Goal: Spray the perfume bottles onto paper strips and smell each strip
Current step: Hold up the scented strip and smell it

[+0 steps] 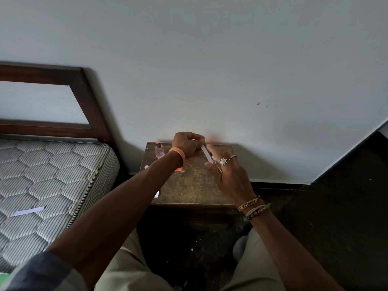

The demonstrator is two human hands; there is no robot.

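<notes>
Meanwhile, paper strip [206, 154] and clear bottle [217, 168] held over bedside table [189, 185]

The paper strip was pinched in the left hand's [186, 144] curled fingers. The clear bottle, at its lower end, was gripped between thumb and finger of the right hand [230, 177]. A pink bottle [159, 151] was stood at the table's far left corner; a second strip [28, 211] was laid on the mattress [52, 164].

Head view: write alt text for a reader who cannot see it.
A person's left hand grips the top of a slim white strip over a small wooden table; the right hand, fingers spread, touches its lower end. A pink bottle stands at the table's back left, and a second strip lies on the mattress alongside.
</notes>
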